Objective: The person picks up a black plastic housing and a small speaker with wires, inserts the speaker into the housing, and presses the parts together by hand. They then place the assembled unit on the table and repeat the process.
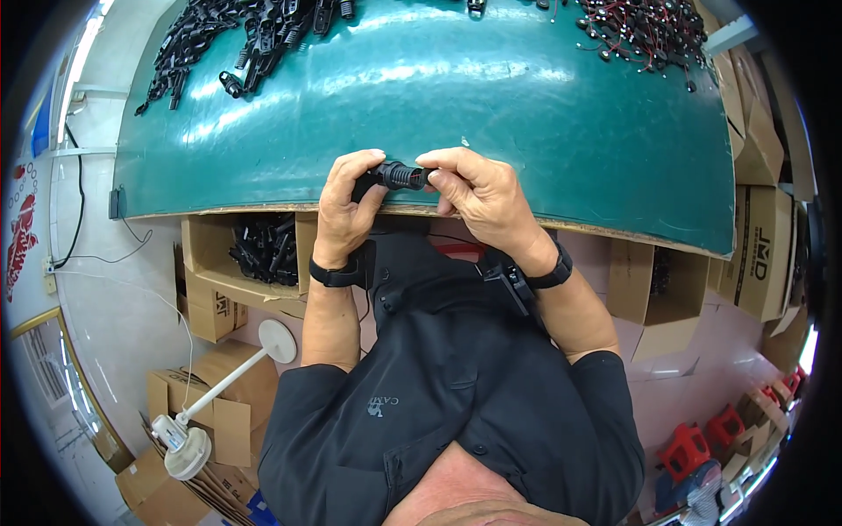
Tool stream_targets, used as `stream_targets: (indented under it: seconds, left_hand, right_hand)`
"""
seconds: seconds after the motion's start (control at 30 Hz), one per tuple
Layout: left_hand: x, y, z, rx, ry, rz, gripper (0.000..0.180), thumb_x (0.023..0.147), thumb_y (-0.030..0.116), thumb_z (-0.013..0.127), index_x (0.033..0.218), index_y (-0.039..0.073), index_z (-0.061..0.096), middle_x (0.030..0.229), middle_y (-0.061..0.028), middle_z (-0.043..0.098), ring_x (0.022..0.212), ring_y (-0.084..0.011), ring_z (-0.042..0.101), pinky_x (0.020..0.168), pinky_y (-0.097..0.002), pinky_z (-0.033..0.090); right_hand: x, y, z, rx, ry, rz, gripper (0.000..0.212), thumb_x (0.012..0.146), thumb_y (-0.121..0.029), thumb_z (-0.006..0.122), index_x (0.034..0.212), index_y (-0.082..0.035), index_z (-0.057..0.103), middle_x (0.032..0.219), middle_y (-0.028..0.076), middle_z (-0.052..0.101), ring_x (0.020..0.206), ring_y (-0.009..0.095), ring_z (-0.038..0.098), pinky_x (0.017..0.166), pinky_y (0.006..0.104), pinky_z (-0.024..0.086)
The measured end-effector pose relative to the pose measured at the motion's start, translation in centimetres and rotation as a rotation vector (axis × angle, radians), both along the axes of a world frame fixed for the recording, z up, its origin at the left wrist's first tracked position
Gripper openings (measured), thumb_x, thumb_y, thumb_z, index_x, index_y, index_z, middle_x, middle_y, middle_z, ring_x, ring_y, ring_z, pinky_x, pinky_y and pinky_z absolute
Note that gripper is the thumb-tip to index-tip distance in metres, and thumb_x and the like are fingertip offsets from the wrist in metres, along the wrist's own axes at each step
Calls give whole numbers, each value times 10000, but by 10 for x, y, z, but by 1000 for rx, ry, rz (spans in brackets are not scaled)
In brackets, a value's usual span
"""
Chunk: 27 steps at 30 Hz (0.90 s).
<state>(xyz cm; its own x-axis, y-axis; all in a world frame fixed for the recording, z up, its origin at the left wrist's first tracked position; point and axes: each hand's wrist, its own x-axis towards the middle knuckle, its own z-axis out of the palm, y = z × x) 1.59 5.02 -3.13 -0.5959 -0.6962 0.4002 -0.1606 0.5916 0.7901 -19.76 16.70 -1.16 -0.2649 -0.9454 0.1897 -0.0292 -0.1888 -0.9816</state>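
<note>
a person's left hand [346, 197] grips a ribbed black part [402, 175] over the near edge of a green counter [351, 114] while the right hand [482, 188] pinches the part's right end; heaps of black pieces [281, 31] and small wired components [645, 35] lie beyond.

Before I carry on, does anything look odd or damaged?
A small pale fleck stands out on the plain green tabletop, just beyond the right hand; scrap or scuff, I can't tell. The black ribbed part shows no obvious damage.
</note>
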Motion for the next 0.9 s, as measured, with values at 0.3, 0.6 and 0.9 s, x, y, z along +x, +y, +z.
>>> stream_targets:
  seconds: [0.3,0.6,0.9]
  left_hand:
    - [-4,2,10,-77,-37,1,504,816,-115,766,1289,43,697,1262,-144,712,1168,-310,692,1011,-388,561]
    - [-6,4,14,-98,-52,13,493,807,-98,791,1273,42,713,1229,-147,717,1137,-316,702,984,-381,571]
    - [-5,2,14,-37,-67,-37,487,791,-81,816,1254,47,741,1196,-142,734,1114,-318,709,968,-385,576]
  right_hand:
    - [-4,2,-2,-254,490,-159,255,957,-83,805,1202,-29,763,892,106,703,695,189,652,613,323,511]
    - [-1,5,4,-234,578,-199,315,890,2,816,1196,-29,748,976,121,720,727,194,697,635,331,552]
    - [-8,9,8,-106,520,-157,286,870,66,770,1139,-23,727,1071,131,724,764,181,738,653,306,592]
